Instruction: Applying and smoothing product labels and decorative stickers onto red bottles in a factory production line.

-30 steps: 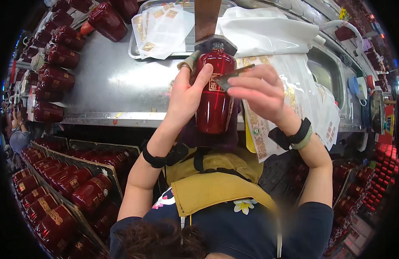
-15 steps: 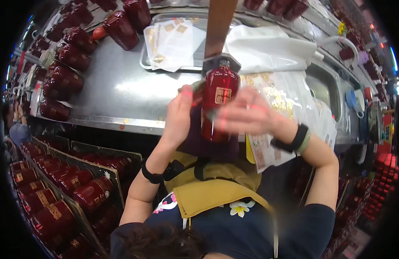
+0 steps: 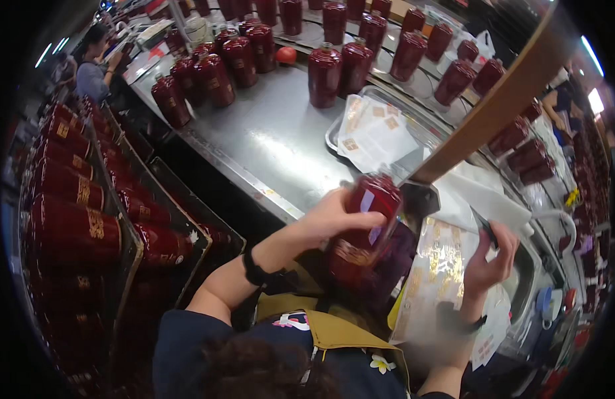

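Observation:
My left hand is closed around a glossy dark red bottle, its thumb lying across the front. The bottle tilts over my lap, and gold print shows near its lower end. To the right, my right hand is raised away from the bottle, fingers bent around a thin dark flat tool whose kind I cannot make out. Under and beside that hand lie translucent sheets bearing gold decals. Dark purple cloth sits beneath the bottle.
A wooden post rises just beyond the bottle. Metal tray holds decal sheets. Several red bottles stand on the metal table. Crates of bottles fill the left side; a sink is at right. Another person sits far left.
My right hand has left the bottle and moved right, over the decal sheets. My left hand now wraps the bottle, which has turned and tilted. The head view has swung round.

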{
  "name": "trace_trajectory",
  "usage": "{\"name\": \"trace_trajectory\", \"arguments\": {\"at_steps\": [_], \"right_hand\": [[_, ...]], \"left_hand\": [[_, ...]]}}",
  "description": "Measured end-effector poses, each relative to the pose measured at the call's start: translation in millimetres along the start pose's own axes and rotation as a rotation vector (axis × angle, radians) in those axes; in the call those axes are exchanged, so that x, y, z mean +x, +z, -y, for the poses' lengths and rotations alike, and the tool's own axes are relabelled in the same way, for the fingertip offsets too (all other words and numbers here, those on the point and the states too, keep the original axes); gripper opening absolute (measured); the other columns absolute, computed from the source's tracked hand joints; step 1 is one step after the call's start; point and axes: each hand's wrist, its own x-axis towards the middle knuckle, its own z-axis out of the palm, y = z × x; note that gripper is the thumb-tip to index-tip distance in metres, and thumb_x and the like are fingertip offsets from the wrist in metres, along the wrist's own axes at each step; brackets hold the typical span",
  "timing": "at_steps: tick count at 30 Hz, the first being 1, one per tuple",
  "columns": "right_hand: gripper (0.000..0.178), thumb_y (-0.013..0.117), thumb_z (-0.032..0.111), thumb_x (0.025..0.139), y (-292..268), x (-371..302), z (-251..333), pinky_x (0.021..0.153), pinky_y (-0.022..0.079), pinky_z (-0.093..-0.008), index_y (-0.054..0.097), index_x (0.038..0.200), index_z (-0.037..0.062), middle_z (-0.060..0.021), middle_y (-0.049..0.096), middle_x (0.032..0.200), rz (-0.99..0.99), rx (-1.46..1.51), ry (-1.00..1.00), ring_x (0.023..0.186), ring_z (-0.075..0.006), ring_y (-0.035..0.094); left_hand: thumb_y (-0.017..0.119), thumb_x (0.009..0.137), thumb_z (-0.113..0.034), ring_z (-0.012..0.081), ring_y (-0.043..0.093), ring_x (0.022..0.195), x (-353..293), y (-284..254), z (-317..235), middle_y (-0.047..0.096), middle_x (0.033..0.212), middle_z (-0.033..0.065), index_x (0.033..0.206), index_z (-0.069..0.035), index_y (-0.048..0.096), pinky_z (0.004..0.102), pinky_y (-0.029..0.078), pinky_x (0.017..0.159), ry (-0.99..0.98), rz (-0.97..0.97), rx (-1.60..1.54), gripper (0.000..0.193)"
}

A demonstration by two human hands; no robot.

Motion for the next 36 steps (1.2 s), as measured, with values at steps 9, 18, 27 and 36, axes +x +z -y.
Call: {"name": "trace_trajectory", "arguments": {"at_steps": [9, 18, 27, 36], "right_hand": [[0.021, 0.071, -0.006, 0.092, -31, -76, 14, 0.075, 0.051, -0.0334, 0.067, 0.112, -0.0022, -0.0129, 0.068, 0.099, 0.144, -0.014, 0.416, 0.084, -0.0241, 0.063], [0.019, 0.072, -0.003, 0.091, -7, -66, 39, 0.083, 0.053, -0.0347, 0.066, 0.109, -0.0015, -0.0135, 0.069, 0.098, 0.205, 0.02, 0.581, 0.09, -0.0263, 0.067], [0.022, 0.071, -0.008, 0.087, 16, -65, 51, 0.082, 0.052, -0.0327, 0.065, 0.107, -0.0008, -0.0122, 0.068, 0.098, 0.233, 0.127, 0.607, 0.088, -0.0243, 0.067], [0.017, 0.062, -0.001, 0.099, 3, -83, 70, 0.09, 0.049, -0.0303, 0.062, 0.116, -0.0006, -0.0099, 0.066, 0.107, 0.139, 0.355, 0.914, 0.099, -0.0176, 0.063]], "left_hand": [[0.098, 0.064, -0.024, 0.0307, 0.071, 0.1, 9, -248, -87, 0.07, 0.117, 0.0171, 0.123, 0.003, 0.06, 0.0412, 0.056, 0.091, 0.873, -1.598, 0.619, 0.075], [0.099, 0.061, -0.038, 0.0436, 0.043, 0.133, 41, -334, -102, 0.053, 0.137, 0.024, 0.139, 0.002, 0.051, 0.0521, 0.034, 0.114, 0.883, -2.018, 1.074, 0.1], [0.103, 0.058, -0.037, 0.0296, 0.054, 0.129, 195, -203, -80, 0.053, 0.14, 0.0178, 0.144, 0.003, 0.045, 0.0407, 0.044, 0.111, 1.124, -0.808, 0.975, 0.112], [0.101, 0.062, -0.021, 0.0207, 0.069, 0.106, 200, -189, -84, 0.07, 0.119, 0.0105, 0.125, 0.0, 0.058, 0.0356, 0.056, 0.093, 0.676, -0.707, 0.521, 0.079]]}}
